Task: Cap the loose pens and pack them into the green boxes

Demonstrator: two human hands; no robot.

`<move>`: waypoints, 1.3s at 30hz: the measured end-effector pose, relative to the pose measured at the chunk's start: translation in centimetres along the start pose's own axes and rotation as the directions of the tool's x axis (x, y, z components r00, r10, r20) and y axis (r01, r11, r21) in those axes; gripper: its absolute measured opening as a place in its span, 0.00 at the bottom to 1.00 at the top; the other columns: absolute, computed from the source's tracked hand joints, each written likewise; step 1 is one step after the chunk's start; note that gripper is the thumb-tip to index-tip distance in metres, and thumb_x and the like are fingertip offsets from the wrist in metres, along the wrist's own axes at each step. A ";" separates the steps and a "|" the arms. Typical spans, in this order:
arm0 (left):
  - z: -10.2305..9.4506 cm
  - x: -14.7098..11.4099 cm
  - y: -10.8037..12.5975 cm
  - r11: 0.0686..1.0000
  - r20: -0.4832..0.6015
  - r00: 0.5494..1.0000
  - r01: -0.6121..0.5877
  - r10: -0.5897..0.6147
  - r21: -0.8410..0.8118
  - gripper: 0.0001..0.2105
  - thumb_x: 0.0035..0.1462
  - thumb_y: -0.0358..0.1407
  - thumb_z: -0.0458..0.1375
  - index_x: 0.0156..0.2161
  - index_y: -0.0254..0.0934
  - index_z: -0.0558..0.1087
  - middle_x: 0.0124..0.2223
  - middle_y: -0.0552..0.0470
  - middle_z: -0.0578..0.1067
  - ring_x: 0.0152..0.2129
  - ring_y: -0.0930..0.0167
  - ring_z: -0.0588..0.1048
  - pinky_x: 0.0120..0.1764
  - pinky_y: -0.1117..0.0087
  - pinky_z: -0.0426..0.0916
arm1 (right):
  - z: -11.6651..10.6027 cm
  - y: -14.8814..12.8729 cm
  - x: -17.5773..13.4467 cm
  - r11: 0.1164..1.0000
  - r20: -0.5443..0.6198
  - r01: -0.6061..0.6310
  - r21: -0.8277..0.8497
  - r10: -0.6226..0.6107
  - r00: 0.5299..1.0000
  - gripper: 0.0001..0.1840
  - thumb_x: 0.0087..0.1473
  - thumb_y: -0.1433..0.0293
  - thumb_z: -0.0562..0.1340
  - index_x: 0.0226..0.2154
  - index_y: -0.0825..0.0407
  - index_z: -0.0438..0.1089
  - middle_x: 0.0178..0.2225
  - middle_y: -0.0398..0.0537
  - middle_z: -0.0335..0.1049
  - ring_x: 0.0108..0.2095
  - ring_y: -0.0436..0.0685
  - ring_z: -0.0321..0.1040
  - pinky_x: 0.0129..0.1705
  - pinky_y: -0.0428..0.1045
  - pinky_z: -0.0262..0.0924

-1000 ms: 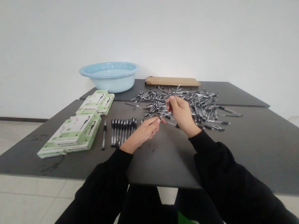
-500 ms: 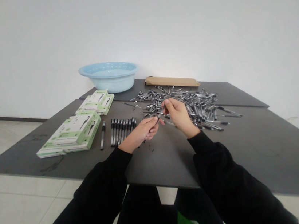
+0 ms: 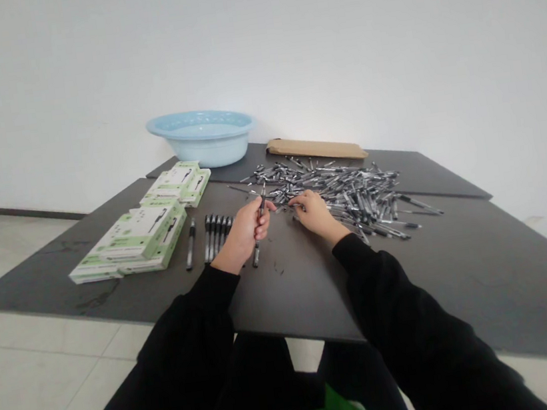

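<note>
A slim pen (image 3: 263, 197) is clasped in the left hand (image 3: 252, 225), its narrow end showing beyond the curled fingers, above a dark tabletop (image 3: 417, 300). The pen's long axis runs away from the wearer and leans slightly right, narrow end toward the far wall (image 3: 333, 42); whether the dark-ended length below the palm is the same pen or another on the table cannot be told. The right hand (image 3: 316, 216) is just to the right, fingertips bunched at the near left edge of a loose pen pile (image 3: 368, 196); whether they pinch anything is unclear. From that hand the pile spreads right and away, its pens pointing every which way, and the right hand is the nearer of the two. Left of the left hand, partly hidden by it, a row of pens (image 3: 213, 233) lies side by side, long axes running away from the wearer, with a single pen (image 3: 190, 244) apart, near green-and-white boxes (image 3: 131, 234). Behind sit a blue basin (image 3: 205, 147) and a flat brown package (image 3: 316, 148).
</note>
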State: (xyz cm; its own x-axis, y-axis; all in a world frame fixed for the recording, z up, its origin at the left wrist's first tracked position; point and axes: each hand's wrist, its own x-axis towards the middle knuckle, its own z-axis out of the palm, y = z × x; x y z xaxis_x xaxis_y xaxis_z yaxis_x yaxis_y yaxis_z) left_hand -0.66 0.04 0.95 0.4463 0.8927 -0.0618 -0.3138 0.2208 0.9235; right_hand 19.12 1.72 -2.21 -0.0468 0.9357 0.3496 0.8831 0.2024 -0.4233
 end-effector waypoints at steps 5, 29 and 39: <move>0.4 -0.3 0.1 1.000 -0.029 1.000 0.005 -0.004 0.029 0.16 0.67 0.37 0.43 0.31 0.33 0.68 0.19 0.61 0.55 0.10 0.81 0.51 0.14 0.80 0.44 | 1.4 -0.3 0.7 0.983 0.098 0.031 -0.183 -0.013 0.995 0.18 0.60 0.70 0.55 0.48 0.48 0.77 0.49 0.57 0.67 0.51 0.66 0.59 0.52 0.58 0.52; 0.6 -0.2 -0.4 0.980 -0.116 0.992 -0.024 0.048 0.198 0.15 0.64 0.38 0.48 0.29 0.33 0.69 0.19 0.61 0.56 0.10 0.81 0.52 0.14 0.79 0.43 | 1.4 -0.2 1.7 0.978 0.159 0.051 -0.201 -0.019 0.987 0.14 0.61 0.69 0.57 0.42 0.48 0.78 0.47 0.56 0.70 0.52 0.66 0.60 0.51 0.59 0.50; 0.5 -0.3 -0.3 0.977 -0.113 0.992 -0.037 0.061 0.208 0.16 0.65 0.37 0.46 0.29 0.33 0.69 0.19 0.61 0.56 0.10 0.81 0.51 0.14 0.78 0.43 | 0.6 0.3 1.8 0.984 0.184 0.046 -0.174 -0.014 0.983 0.21 0.60 0.76 0.51 0.46 0.49 0.77 0.49 0.57 0.71 0.53 0.65 0.62 0.51 0.59 0.51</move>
State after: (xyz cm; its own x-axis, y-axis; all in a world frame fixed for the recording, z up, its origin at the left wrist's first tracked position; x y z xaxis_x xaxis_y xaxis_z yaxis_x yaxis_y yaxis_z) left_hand -0.22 -0.48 0.85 0.3286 0.9433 -0.0473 -0.1486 0.1011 0.9837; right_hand 19.03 3.64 -2.21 -0.1442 0.9700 0.1956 0.9477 0.1923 -0.2548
